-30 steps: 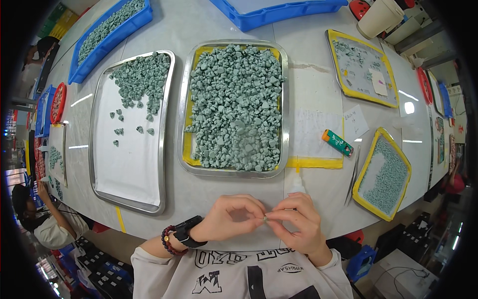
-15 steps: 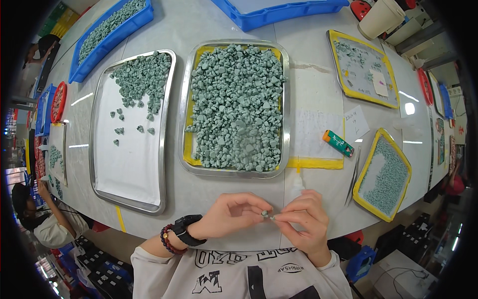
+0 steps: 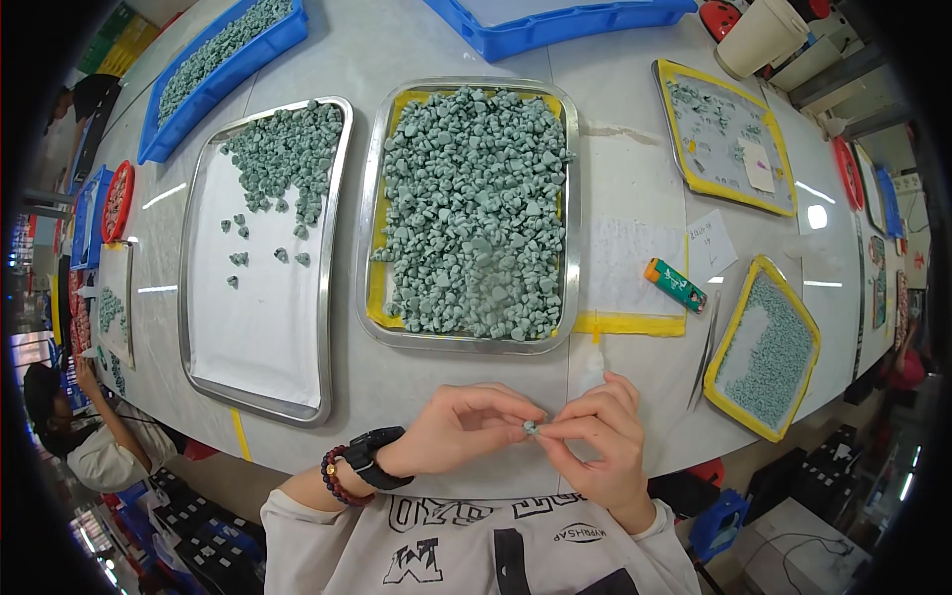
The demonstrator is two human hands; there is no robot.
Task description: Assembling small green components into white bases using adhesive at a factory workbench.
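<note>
At the table's near edge, my left hand (image 3: pixel 458 428) pinches a small grey-green stone-like piece (image 3: pixel 531 427) between thumb and forefinger. My right hand (image 3: pixel 600 436) meets it from the other side, its thumb and forefinger pressed together right against the piece. Whatever those right fingertips hold is too small to make out. Beyond my hands stands a metal tray (image 3: pixel 369 297) heaped with similar grey-green pieces (image 3: pixel 471 208). To its left, a second metal tray (image 3: pixel 188 327) lined with white has clustered pieces (image 3: pixel 288 159) at its far end and a few loose ones.
Right of the heaped tray lie a green-orange lighter (image 3: pixel 676 285), tweezers (image 3: pixel 705 352) and a paper sheet (image 3: pixel 625 263). A white bottle (image 3: pixel 592 372) is partly behind my right hand. Yellow-edged trays (image 3: pixel 811 369) are at the right, blue bins (image 3: pixel 297 30) at the back. A person (image 3: pixel 109 436) sits far left.
My right fingertips have moved slightly left and closed the small gap to the piece in my left hand. My left hand has barely shifted.
</note>
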